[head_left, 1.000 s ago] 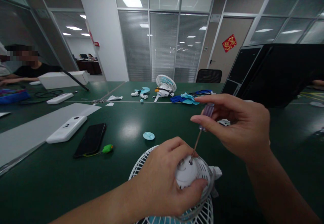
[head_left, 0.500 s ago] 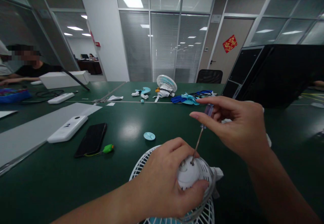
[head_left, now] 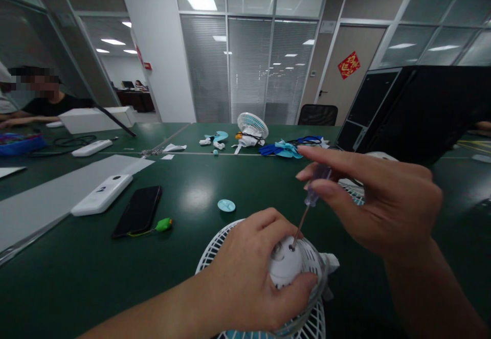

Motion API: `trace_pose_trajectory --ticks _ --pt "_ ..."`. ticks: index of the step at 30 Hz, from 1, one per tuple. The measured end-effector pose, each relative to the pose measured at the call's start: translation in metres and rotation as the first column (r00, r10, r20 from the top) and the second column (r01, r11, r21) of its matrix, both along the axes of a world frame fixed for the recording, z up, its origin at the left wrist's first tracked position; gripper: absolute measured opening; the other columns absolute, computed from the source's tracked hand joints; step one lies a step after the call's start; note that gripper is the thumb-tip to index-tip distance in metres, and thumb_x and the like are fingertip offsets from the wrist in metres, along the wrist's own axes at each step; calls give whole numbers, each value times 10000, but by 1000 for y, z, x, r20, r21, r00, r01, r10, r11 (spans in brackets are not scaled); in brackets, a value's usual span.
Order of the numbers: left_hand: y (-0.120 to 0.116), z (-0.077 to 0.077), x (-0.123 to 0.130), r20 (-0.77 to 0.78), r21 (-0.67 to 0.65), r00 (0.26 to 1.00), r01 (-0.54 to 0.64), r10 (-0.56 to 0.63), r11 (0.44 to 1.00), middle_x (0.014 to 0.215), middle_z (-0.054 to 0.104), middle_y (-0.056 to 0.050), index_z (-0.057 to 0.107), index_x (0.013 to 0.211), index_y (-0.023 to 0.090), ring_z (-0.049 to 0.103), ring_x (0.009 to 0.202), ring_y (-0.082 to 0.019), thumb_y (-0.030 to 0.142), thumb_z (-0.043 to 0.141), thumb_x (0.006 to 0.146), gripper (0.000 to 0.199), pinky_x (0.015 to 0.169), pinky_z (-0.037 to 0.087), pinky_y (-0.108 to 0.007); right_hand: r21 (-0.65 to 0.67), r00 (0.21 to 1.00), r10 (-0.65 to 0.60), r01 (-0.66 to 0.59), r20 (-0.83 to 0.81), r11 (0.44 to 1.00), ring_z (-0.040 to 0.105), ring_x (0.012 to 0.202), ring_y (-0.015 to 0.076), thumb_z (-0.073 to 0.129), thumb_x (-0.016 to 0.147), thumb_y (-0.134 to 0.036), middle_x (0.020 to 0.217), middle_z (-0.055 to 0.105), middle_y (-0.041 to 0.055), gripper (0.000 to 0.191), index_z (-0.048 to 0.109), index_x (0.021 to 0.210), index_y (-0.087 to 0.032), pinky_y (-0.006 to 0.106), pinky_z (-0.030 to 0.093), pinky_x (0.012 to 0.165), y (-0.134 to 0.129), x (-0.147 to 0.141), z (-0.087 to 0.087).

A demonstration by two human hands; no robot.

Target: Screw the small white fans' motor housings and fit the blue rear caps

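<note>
A white fan (head_left: 284,263) lies with its grille down at the table's near edge, its rounded motor housing facing up. My left hand (head_left: 259,272) is wrapped round that housing and grips it. Above and to the right, my right hand (head_left: 378,201) pinches the purple clear handle of a screwdriver (head_left: 313,191) between thumb and fingers. The screwdriver leans to the right, and its tip sits in a screw hole on top of the housing. A light blue round cap (head_left: 226,205) rests on the table beyond the fan.
On the green table (head_left: 184,257) a black phone (head_left: 138,211) with a green charm and a white power bank (head_left: 102,195) lie left. Farther back are a small fan (head_left: 252,129) and blue parts (head_left: 287,149). A black monitor (head_left: 418,109) stands right; a person sits far left.
My right hand has moved a little right and turned, its fingers shifted on the screwdriver handle. The handle tilts slightly more to the right. My left hand and the fan have stayed put.
</note>
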State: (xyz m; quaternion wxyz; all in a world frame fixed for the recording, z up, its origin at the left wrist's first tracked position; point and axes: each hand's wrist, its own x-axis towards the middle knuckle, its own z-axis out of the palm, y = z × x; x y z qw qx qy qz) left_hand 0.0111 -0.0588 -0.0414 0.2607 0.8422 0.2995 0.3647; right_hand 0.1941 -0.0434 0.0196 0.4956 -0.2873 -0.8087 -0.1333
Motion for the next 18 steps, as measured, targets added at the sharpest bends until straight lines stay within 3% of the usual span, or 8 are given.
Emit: trace_pose_trajectory --ticks 2,5,9,12,16,18 --pt "0 0 0 1 0 1000 3 -3 1000 945 624 -70 664 1027 128 605 842 -218 278 679 743 322 758 489 -358 -124 992 127 -129 -30 984 712 794 157 530 957 -191 1004 754 -10 342 652 1244 -329 289 569 687 -8 2 1" --pt "-1 0 0 -6 8 1000 10 -10 1000 936 620 -63 662 1010 137 602 836 -214 296 671 759 297 740 482 -349 -208 986 160 -167 -50 964 706 781 151 551 943 -167 946 752 -25 367 652 1241 -357 286 573 684 -12 4 3" --pt "-1 -1 -2 -21 16 1000 -14 14 1000 973 629 -66 642 1084 148 606 856 -224 313 658 784 343 763 484 -369 -76 992 96 -102 -81 992 656 648 127 731 839 -233 873 735 -23 267 715 1094 -308 258 544 594 -3 2 2" --pt "0 0 -2 -4 3 1000 24 -23 1000 961 630 -53 657 1049 170 610 857 -204 290 598 850 240 778 486 -352 -7 997 60 -61 -38 998 658 673 137 691 869 -251 849 730 -1 161 729 1025 -265 260 544 622 2 -1 2" --pt "2 1 -1 50 -4 997 57 -57 998 957 642 -52 670 995 168 621 885 -187 245 526 912 183 809 489 -333 -202 979 199 -205 -51 958 695 810 142 552 940 -183 1030 722 13 319 643 1235 -264 268 579 698 0 1 0" --pt "2 2 -1 54 3 996 64 -64 998 950 648 -51 674 985 164 624 886 -187 223 514 916 184 809 492 -332 -236 966 237 -256 -105 937 695 793 138 595 910 -141 1035 721 0 350 646 1221 -292 264 585 682 -1 2 -1"
